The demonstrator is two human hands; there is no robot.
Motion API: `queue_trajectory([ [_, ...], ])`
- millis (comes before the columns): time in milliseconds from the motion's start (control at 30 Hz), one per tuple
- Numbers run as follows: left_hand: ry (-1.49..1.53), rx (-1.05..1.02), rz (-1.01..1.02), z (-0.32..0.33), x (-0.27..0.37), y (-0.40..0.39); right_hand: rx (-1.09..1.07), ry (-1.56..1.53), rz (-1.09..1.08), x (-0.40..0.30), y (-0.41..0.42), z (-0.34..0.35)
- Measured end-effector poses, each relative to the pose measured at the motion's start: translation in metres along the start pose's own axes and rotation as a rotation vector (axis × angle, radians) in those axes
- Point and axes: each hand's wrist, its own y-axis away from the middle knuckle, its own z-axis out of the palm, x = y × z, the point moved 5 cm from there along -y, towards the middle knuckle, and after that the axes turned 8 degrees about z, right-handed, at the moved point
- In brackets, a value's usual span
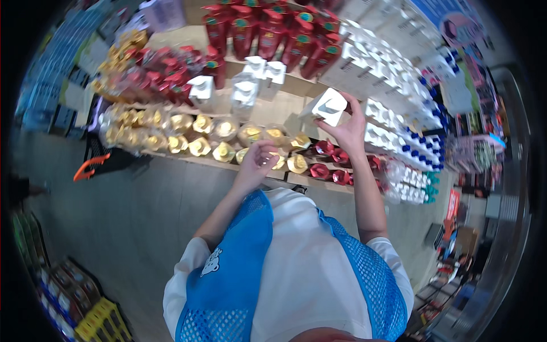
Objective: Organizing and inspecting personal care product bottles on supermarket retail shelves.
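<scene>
My right hand [351,127] holds a white pump bottle [328,106] by its top, over the cardboard-coloured display surface [277,112]. Left of it, several white pump bottles [245,92] stand on that surface, one group close together and one bottle [201,92] apart beside red bottles. My left hand [259,160] hovers over the front rows of gold-capped bottles [223,151], fingers loosely curled, with nothing seen in it. Whether it touches a cap cannot be told. Red-capped bottles [320,171] continue the front rows to the right.
Large red pump bottles [271,36] stand at the back, with dense rows of white bottles [384,81] at the right. A black basket with an orange handle [92,166] is at the left on the floor. A yellow crate [104,322] lies at the lower left.
</scene>
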Motion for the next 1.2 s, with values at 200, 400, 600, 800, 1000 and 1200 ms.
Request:
queue_trajectory([
  [200,-0.231,-0.34,0.179,0.072,0.053,-0.049,-0.086,0.013,0.087,-0.003,0.053,-0.062],
  [400,-0.503,-0.649,0.323,0.151,0.078,-0.071,-0.096,-0.034,0.183,0.023,0.093,-0.083],
  [600,-0.597,-0.728,0.215,0.188,0.072,-0.088,-0.056,0.001,0.195,0.041,0.096,-0.108],
  [800,-0.653,-0.707,0.203,0.212,0.054,-0.106,-0.117,-0.003,0.143,0.072,0.075,-0.117],
  [1000,-0.561,-0.559,0.231,0.225,0.04,-0.145,-0.04,-0.045,0.141,0.111,0.049,-0.105],
  [1200,-0.684,-0.418,0.232,0.231,0.006,-0.207,0.084,-0.196,0.211,0.173,0.065,-0.052],
])
